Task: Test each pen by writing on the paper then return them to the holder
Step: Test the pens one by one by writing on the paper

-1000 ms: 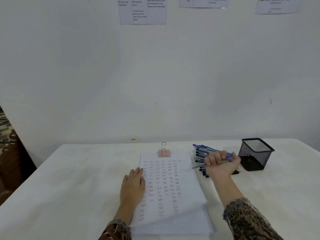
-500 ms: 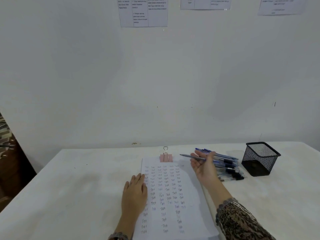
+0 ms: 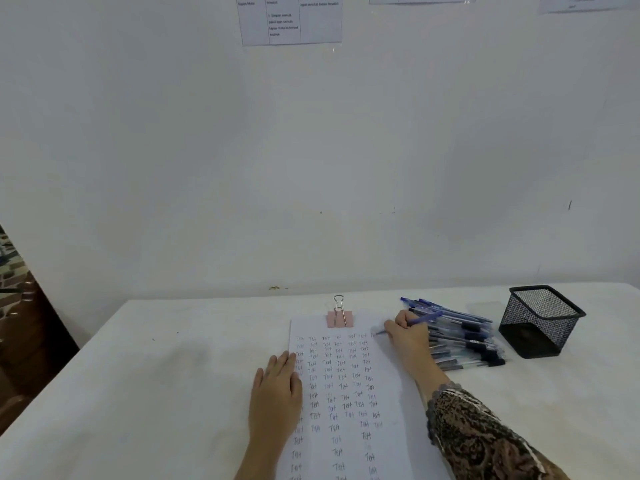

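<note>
Head view: the right hand (image 3: 407, 336), centre right, pinches one blue pen (image 3: 424, 318), its tip at the upper right corner of the paper (image 3: 349, 393). The left hand (image 3: 277, 386) lies flat, fingers together, on the paper's left edge. One pink binder clip (image 3: 339, 317) sits at the paper's top edge. A pile of pens (image 3: 464, 341), too overlapped to count, lies just right of the writing hand, beside one black mesh holder (image 3: 540, 323). Three printed sheets (image 3: 291, 20) hang along the top.
</note>
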`<state>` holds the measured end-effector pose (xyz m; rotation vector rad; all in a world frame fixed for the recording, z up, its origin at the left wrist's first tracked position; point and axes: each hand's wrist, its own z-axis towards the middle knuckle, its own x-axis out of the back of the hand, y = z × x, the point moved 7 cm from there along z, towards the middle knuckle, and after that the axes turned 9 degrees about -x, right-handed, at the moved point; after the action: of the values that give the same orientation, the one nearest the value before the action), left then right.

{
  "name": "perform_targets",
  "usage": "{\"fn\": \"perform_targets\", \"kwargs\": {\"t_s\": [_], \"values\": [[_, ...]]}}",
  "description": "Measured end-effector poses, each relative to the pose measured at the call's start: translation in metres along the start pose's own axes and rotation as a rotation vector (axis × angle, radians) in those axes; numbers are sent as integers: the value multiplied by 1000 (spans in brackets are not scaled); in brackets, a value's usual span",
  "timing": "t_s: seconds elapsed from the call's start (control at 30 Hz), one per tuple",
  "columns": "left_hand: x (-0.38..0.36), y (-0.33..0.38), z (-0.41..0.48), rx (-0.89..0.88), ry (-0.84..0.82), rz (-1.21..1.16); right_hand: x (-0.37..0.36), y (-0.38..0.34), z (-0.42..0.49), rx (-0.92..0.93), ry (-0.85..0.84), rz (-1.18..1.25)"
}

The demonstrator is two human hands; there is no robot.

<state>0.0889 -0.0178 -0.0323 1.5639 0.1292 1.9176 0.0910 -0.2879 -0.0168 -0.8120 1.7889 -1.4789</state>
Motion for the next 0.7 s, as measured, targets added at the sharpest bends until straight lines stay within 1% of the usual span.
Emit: {"fn": "perform_targets", "kwargs": {"t_s": [0.07,0.23,0.47,0.6,0.7], "values": [[0,0,0,6,3,-1,-1,1,-1,17,30,-30],[0,1,1,13,-4,2,-3,-1,-3,31,22,-53],[0,1,1,25,-18,6,-12,-7,-13,76,-47,-144],[1,2,0,27,-20,-4,-8,-6,-12,89,-18,-121],[1,2,-1,27,-24,-4,-9,-4,-11,77,-27,-111]]}}
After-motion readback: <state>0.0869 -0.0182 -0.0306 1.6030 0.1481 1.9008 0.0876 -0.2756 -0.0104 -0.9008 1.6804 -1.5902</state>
